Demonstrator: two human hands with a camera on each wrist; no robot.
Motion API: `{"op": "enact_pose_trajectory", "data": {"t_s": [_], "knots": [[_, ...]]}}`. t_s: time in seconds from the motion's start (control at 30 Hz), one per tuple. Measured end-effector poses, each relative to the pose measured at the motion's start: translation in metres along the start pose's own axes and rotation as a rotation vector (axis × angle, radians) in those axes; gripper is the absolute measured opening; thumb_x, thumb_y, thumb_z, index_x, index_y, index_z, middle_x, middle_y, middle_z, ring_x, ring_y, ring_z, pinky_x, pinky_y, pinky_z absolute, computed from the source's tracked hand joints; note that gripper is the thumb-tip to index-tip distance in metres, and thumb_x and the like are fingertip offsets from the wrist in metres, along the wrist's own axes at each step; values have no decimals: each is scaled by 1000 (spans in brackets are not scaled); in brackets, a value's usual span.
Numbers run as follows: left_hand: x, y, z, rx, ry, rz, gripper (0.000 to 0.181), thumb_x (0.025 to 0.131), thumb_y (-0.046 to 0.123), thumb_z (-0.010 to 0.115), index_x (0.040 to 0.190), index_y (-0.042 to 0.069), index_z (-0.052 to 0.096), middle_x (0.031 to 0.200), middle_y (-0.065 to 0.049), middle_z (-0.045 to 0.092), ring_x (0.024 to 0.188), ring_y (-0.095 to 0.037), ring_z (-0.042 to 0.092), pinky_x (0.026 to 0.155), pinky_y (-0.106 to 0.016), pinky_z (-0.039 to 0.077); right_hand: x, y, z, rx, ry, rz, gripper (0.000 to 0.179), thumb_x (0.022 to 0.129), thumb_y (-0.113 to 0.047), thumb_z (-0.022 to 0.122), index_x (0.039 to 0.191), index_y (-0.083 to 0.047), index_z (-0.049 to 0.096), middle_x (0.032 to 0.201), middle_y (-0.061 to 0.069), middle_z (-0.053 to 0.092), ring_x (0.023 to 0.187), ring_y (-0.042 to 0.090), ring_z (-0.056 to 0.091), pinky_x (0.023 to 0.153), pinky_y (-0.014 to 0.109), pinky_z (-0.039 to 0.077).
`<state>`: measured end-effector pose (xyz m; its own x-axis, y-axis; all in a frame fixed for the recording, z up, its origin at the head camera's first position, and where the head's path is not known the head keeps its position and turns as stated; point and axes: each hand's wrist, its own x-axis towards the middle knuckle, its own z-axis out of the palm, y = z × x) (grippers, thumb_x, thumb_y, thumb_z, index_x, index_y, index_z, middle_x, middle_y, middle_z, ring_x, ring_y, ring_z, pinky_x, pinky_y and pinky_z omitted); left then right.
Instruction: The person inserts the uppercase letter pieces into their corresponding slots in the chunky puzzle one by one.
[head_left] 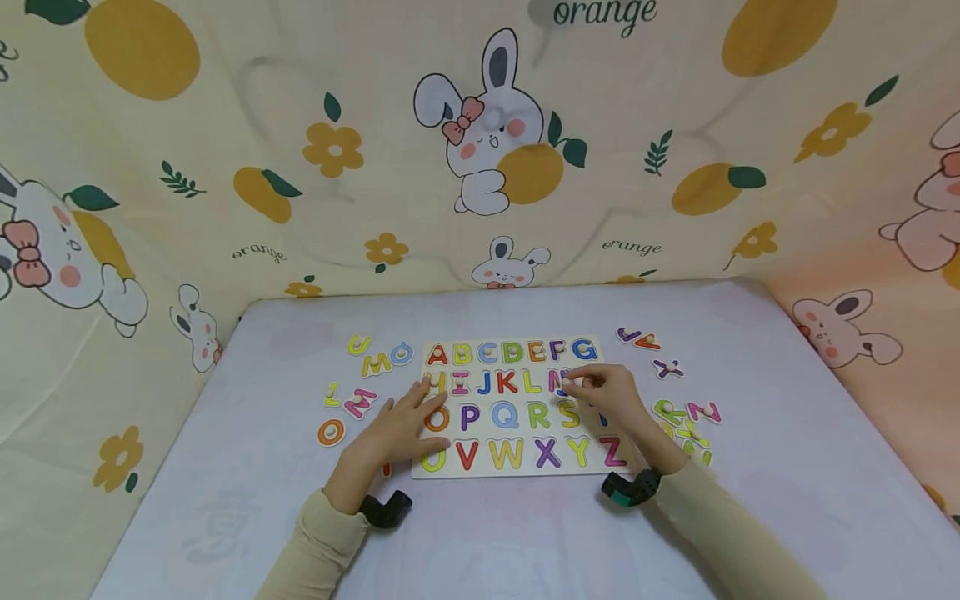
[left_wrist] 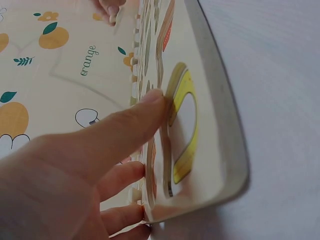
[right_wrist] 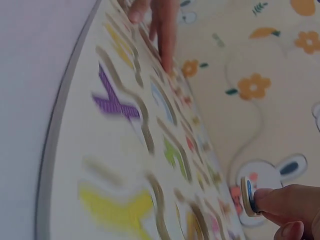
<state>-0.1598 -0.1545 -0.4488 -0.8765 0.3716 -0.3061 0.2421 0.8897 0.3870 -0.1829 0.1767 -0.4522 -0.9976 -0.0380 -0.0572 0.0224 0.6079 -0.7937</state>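
Note:
A white wooden alphabet puzzle board lies on the table with coloured letters in four rows. My left hand rests spread on its left edge, fingertips by the H and thumb by the yellow U recess. Over the N at the right end of the second row, my right hand pinches a small wooden letter piece between thumb and fingers. This piece has a blue face and is seen nearly edge-on in the right wrist view; I cannot tell which letter it is. Knobbed pieces such as the A fill the top row.
Left of the board lie loose letter pieces, among them a yellow M and an orange O. More loose letters, including a pink-red N or Z and a purple X, lie on the right. A printed curtain hangs behind the table.

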Motion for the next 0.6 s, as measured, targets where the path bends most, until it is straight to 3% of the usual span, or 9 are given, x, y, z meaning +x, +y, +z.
{"op": "enact_pose_trajectory", "data": {"t_s": [0.33, 0.6], "knots": [[-1, 0, -1, 8, -7, 1, 77, 86, 46, 67, 150, 21, 34, 165, -11, 12, 153, -32, 14, 120, -62, 16, 15, -23, 43, 52, -52, -35, 23, 82, -17, 76, 100, -3, 75, 62, -3, 43, 62, 12, 42, 52, 18, 28], [0, 0, 0, 0, 2, 7, 76, 86, 46, 67, 150, 21, 35, 164, -12, 13, 153, -33, 15, 119, -62, 17, 26, -36, 70, 127, -73, 0, 21, 82, -16, 76, 99, -4, 75, 60, -3, 41, 59, 12, 39, 51, 18, 27]]}}
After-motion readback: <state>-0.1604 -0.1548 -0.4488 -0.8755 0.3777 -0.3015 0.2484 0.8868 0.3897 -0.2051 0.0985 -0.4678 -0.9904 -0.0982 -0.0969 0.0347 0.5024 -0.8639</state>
